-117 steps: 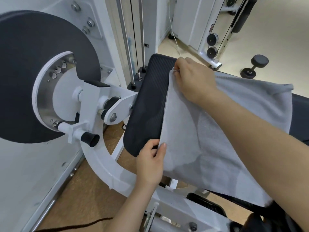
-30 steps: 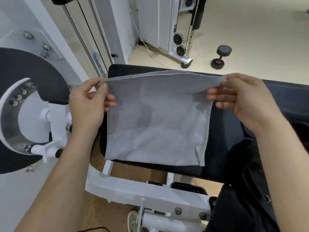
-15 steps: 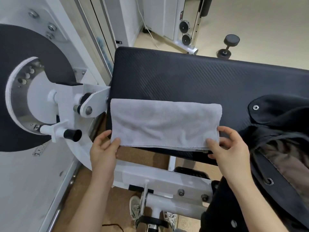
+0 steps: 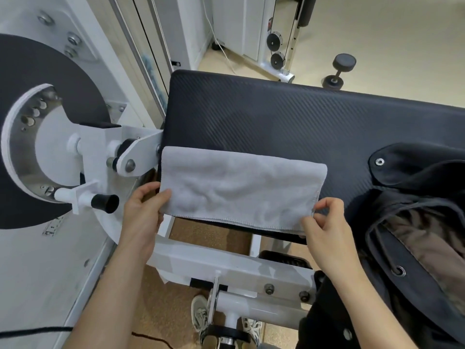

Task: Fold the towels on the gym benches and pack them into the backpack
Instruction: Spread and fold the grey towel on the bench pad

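Towel (image 4: 239, 190) status, head view: a second ago you held it in the air by its two upper corners, hanging as a wide sheet. It now lies on the black bench pad (image 4: 276, 109) as a long, narrow folded band, closed fold on the far side and stitched open edges toward you. The band sits along the near edge of the pad, and its near hem slightly overhangs that edge. Judge this fold as complete. The band is probably still too long to pack, so expect at least one more fold, end to end, before loading. Your left hand (image 4: 143, 212) is at the near left corner, thumb laid on top of the cloth and fingers curled at the edge beside it, pinching that corner. Your right hand (image 4: 324, 222) is at the near right corner, thumb and bent forefinger closed on the hem, the other fingers curled below. Both forearms reach in from the bottom of the view, over the white machine frame (image 4: 226, 263). The backpack (image 4: 412, 157) rests open on the right end of the pad, near the towel but apart from it.
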`<state>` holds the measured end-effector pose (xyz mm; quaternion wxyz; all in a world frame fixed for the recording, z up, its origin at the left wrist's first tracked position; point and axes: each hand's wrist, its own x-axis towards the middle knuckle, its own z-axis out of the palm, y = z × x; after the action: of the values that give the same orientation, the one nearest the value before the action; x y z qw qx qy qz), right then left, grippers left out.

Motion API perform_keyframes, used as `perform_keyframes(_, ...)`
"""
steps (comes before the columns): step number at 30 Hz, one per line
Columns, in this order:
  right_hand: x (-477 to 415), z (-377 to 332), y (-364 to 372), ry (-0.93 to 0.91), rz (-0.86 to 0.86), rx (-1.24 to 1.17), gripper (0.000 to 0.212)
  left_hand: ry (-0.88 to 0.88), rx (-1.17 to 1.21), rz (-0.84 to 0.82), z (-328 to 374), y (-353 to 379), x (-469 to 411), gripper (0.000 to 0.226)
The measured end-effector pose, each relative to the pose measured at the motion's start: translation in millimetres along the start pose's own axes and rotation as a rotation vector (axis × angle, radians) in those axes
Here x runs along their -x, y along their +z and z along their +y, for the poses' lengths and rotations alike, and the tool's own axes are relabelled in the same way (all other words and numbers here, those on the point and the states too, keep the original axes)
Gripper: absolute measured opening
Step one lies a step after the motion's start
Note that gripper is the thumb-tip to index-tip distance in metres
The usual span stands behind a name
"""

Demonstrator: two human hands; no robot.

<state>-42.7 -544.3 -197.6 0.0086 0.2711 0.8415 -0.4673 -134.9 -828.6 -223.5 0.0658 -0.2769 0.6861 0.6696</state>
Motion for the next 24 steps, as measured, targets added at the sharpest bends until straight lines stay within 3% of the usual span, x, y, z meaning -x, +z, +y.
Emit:
perform_keyframes(3,0,5,1,-0.097,0.018,0.192,0.023,0.061,-0.070,0.058,3,6,-3,0.031)
perform_keyframes(6,4,15,0,-0.179,0.047,0.316,0.034,0.209,-0.325,0.146,-1,13,3,0.037)
perform_keyframes(9,4,22,-3,-0.213,0.098,0.317,0.044,0.709,-0.800,0.284,-16,26,28,0.048)
perform_keyframes(11,1,25,-2,-0.168,0.140,0.243,0.044,1.038,-0.945,0.052,-30,53,58,0.041)
perform_keyframes(13,-3,27,1,-0.103,0.174,0.206,0.036,1.188,-1.070,-0.327,-52,87,81,0.038)
perform_keyframes(15,-6,30,5,-0.062,0.190,0.257,0.024,1.216,-1.168,-0.469,-70,118,93,0.043)
perform_keyframes(20,-9,34,6,-0.047,0.158,0.425,0.015,1.178,-1.051,-0.330,-68,147,78,0.025)
perform_keyframes(22,-7,36,9,-0.057,0.165,0.367,0.012,1.186,-1.055,-0.361,-67,146,74,0.026)
perform_keyframes(24,-3,37,11,-0.038,0.180,0.119,0.004,1.154,-1.096,-0.389,-65,146,73,0.034)
